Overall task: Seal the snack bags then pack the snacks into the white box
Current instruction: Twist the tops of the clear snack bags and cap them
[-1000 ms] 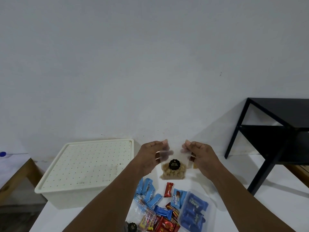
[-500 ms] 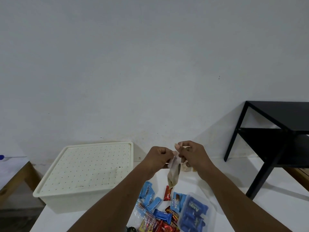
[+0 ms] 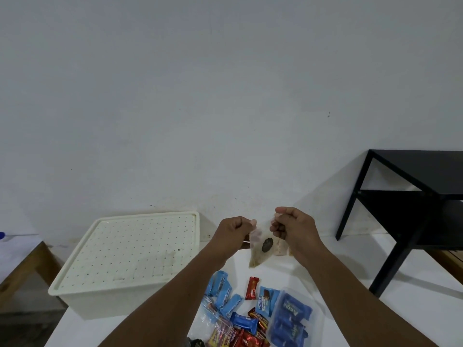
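Head view: both hands are up off the desk, holding a small clear snack bag (image 3: pixel 263 246) between them. The left hand (image 3: pixel 234 232) pinches the bag's top edge on one side and the right hand (image 3: pixel 292 227) pinches the other side, fingers curled narrow and tight on the plastic. The bag hangs tilted, its bottom corner pointing down, w/ a dark round sticker on its face and pale snack pieces inside. Held in the air like this prob. so the contents drop away from the mouth and the strip can be pressed flat; can't tell if the seal is closed yet.

The white box (image 3: pixel 130 259) sits at the desk's (image 3: pixel 413 309) left edge, near the far side, lid on, so nothing is packed yet by the look of it; lid has to come off first. Loose wrapped snacks (image 3: pixel 240 306), blue and red, lie by the desk's near edge under the forearms, well apart from the box. A clear bag of blue packs (image 3: pixel 288 321) lies just right of them, likely waiting its turn. A black shelf (image 3: pixel 413 196) stands at the desk's far right corner.
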`<control>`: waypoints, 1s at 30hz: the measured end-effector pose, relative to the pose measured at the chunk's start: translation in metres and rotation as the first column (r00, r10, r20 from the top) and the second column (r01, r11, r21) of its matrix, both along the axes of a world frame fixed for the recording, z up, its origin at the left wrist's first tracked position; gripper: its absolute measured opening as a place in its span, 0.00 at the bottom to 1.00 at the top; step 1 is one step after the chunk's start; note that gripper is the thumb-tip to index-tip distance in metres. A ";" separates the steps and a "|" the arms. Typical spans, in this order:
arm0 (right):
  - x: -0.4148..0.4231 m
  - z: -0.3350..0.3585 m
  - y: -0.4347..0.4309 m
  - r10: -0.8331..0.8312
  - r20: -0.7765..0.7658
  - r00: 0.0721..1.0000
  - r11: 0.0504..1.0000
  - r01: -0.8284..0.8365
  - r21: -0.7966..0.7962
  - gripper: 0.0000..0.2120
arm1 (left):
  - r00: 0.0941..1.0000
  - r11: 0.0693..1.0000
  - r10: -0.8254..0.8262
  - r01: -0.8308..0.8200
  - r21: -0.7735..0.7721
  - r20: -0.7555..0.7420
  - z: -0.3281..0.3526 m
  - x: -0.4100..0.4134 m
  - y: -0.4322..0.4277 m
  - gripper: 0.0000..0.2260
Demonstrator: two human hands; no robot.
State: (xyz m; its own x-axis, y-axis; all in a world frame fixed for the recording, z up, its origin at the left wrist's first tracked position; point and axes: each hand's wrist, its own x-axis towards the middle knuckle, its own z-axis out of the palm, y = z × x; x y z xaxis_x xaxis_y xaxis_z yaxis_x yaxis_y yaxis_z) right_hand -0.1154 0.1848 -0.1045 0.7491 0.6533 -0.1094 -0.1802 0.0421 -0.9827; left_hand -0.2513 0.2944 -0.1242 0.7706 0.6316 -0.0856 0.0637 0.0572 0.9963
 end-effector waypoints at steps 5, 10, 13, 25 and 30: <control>0.016 0.004 0.004 -0.082 -0.090 0.993 0.997 0.083 0.003 0.08 | 0.997 0.995 -0.065 0.068 0.073 -0.035 -0.010 -0.014 0.002 0.13; 0.019 0.004 0.011 -0.017 -0.109 0.994 1.000 0.016 -0.018 0.08 | 0.988 0.965 -0.088 0.116 0.236 -0.129 -0.024 0.002 -0.005 0.11; 0.026 0.002 0.010 0.020 -0.066 0.998 0.999 -0.023 -0.042 0.09 | 0.994 0.957 0.040 -0.008 0.289 -0.106 -0.035 0.014 -0.001 0.10; 0.076 -0.103 0.015 0.269 0.003 0.963 0.897 -0.249 -0.365 0.10 | 0.971 0.980 0.093 -0.051 0.191 -0.219 -0.113 0.058 0.039 0.09; 0.116 -0.135 0.052 0.271 -0.014 0.962 0.872 -0.252 -0.421 0.11 | 0.939 0.962 0.119 -0.029 0.270 -0.322 -0.144 0.102 0.068 0.09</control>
State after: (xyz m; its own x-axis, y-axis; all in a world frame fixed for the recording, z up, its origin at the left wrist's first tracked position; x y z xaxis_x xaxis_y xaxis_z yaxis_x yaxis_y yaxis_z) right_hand 0.0007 0.2365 -0.2393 0.5677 0.7281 -0.3843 -0.0835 -0.4135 -0.9067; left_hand -0.1496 0.3627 -0.2678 0.6762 0.7201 -0.1553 0.3993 -0.1811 0.8988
